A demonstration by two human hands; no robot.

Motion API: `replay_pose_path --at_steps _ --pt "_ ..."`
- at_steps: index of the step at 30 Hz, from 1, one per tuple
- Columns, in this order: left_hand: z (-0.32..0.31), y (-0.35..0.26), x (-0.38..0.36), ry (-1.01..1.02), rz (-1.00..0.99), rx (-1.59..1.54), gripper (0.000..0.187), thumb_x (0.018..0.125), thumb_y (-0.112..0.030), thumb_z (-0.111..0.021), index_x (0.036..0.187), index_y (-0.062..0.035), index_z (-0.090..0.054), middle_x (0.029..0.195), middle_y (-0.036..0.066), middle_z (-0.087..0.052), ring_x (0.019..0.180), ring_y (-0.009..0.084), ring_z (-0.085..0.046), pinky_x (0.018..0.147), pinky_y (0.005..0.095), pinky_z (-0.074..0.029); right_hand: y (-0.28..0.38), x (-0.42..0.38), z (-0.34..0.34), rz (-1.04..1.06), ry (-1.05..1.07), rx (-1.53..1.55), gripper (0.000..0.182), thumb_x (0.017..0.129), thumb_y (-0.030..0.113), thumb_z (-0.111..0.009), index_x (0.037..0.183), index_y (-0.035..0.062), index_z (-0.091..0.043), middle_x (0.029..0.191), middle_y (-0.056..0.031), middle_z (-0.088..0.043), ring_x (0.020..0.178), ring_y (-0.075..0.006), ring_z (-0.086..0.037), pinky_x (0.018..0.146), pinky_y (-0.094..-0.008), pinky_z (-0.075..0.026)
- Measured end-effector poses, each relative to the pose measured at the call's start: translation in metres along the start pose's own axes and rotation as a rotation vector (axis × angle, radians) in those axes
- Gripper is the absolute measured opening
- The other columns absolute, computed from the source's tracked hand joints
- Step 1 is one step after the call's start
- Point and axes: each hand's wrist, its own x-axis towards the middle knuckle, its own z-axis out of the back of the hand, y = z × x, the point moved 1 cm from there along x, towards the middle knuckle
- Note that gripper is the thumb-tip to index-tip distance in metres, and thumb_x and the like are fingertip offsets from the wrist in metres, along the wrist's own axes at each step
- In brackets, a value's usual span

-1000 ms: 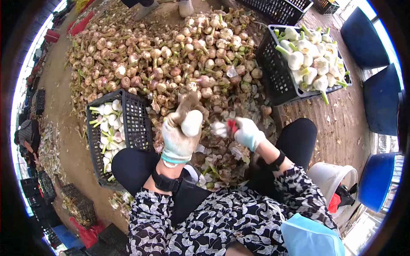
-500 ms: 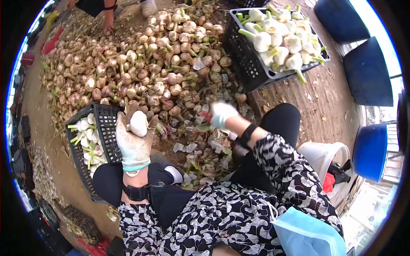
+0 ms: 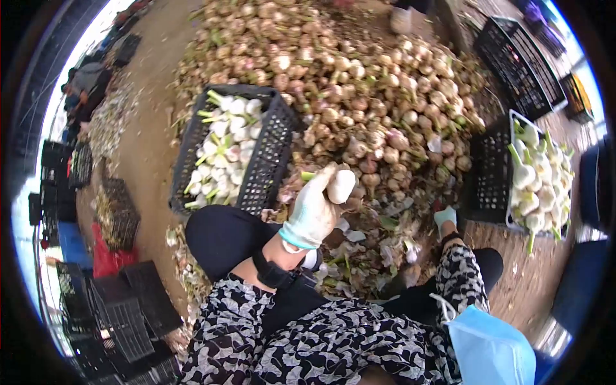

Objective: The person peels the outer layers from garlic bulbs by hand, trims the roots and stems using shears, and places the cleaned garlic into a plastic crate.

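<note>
A clean white garlic bulb is in my left hand, a gloved hand with its fingers wrapped round the bulb, near the middle of the view. To its left stands a black crate of white bulbs with green stems. My right hand, also gloved, is low by the right knee, beside the peelings; its fingers are too small and blurred to make out. Unpeeled garlic is heaped beyond both hands.
A second crate, full of white bulbs, stands at the right. Behind it is an empty-looking black crate. Stacked black crates are at the lower left. A person's foot shows at the top. Peelings cover the floor between my legs.
The view has swung left. My left hand has turned and moved toward the right, away from the left crate's side, still with the bulb. My right hand has dropped closer to the right knee.
</note>
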Motion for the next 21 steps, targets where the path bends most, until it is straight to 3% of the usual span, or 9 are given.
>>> replay_pose_path --at_steps 4,6,9,10,12,13,14,18,21 --pt "0.004 -0.046 -0.01 -0.161 -0.507 -0.199 0.037 0.09 -0.034 -0.054 0.109 -0.0011 -0.052 0.099 0.018 -0.059 0.094 0.0287 -0.059 0.083 0.0412 -0.054 0.04 -0.016 0.007 0.03 0.139 0.157 0.052 0.08 0.029 -0.06 0.122 -0.0012 -0.05 0.111 -0.0242 -0.059 0.1 -0.0394 -0.057 0.085 -0.0363 -0.047" --pt "-0.003 -0.082 -0.027 -0.139 -0.874 -0.17 0.051 0.086 -0.041 -0.059 0.112 0.0013 -0.048 0.098 0.016 -0.056 0.097 0.0293 -0.056 0.09 0.0409 -0.05 0.065 -0.034 0.021 0.421 0.08 0.291 0.042 0.082 0.019 -0.058 0.118 -0.0025 -0.052 0.107 -0.0188 -0.062 0.096 -0.0328 -0.061 0.082 -0.0317 -0.047" --pt "0.007 -0.079 -0.03 -0.301 -0.699 -0.314 0.063 0.076 -0.05 -0.067 0.105 0.0042 -0.052 0.108 0.018 -0.051 0.098 0.0259 -0.053 0.089 0.036 -0.05 0.102 -0.084 0.05 0.589 0.253 0.84 0.03 0.083 0.004 -0.055 0.112 -0.0022 -0.055 0.098 -0.008 -0.064 0.091 -0.02 -0.061 0.081 -0.029 -0.047" --pt "0.012 -0.06 -0.026 -0.119 -0.622 -0.154 0.032 0.084 -0.035 -0.064 0.09 -0.0052 -0.055 0.076 0.008 -0.057 0.077 0.0224 -0.059 0.074 0.0322 -0.054 0.118 -0.128 0.081 0.639 0.411 0.98 0.026 0.084 0.003 -0.054 0.11 -0.0021 -0.056 0.096 -0.0048 -0.064 0.09 -0.0167 -0.06 0.081 -0.0284 -0.047" --pt "0.03 -0.021 -0.015 -0.073 -0.261 0.331 0.03 0.094 -0.027 -0.047 0.083 -0.0019 -0.059 0.075 0.008 -0.061 0.071 0.0183 -0.058 0.07 0.0347 -0.049 0.135 -0.173 0.101 0.851 0.616 1.081 0.027 0.079 0.006 -0.06 0.106 -0.0007 -0.057 0.097 -0.0071 -0.063 0.09 -0.0207 -0.06 0.082 -0.0301 -0.047" --pt "0.04 -0.006 -0.005 -0.011 0.1 0.296 0.032 0.095 -0.029 -0.047 0.092 0.0 -0.061 0.089 0.009 -0.065 0.082 0.016 -0.059 0.076 0.031 -0.048 0.142 -0.197 0.113 1.103 0.397 0.88 0.032 0.075 0.006 -0.063 0.106 0.0003 -0.056 0.097 -0.0099 -0.063 0.089 -0.0248 -0.06 0.081 -0.032 -0.047" --pt "0.009 -0.002 -0.024 0.197 -0.515 0.939 0.04 0.095 -0.033 -0.047 0.107 0.0026 -0.06 0.103 0.008 -0.063 0.097 0.013 -0.057 0.086 0.027 -0.043 0.147 -0.22 0.127 1.32 0.158 0.651 0.036 0.071 0.005 -0.065 0.106 0.0012 -0.055 0.097 -0.0127 -0.062 0.089 -0.0289 -0.061 0.08 -0.0339 -0.048" --pt "-0.062 -0.002 -0.062 0.482 -0.15 0.697 0.046 0.09 -0.036 -0.058 0.114 0.0036 -0.055 0.105 0.007 -0.061 0.096 0.0126 -0.057 0.088 0.0265 -0.044 0.149 -0.282 0.159 1.564 -0.327 0.274 0.054 0.058 0.0 -0.06 0.111 0.002 -0.052 0.109 -0.0192 -0.054 0.101 -0.0401 -0.052 0.087 -0.0409 -0.043" --pt "-0.062 -0.002 -0.061 0.471 -0.275 0.764 0.054 0.081 -0.034 -0.069 0.117 0.002 -0.053 0.102 0.006 -0.061 0.093 0.0121 -0.058 0.085 0.0257 -0.046 0.142 -0.294 0.164 1.462 -0.291 0.512 0.066 0.06 -0.003 -0.063 0.123 0.0013 -0.044 0.113 -0.0199 -0.051 0.095 -0.0337 -0.055 0.083 -0.0382 -0.045"
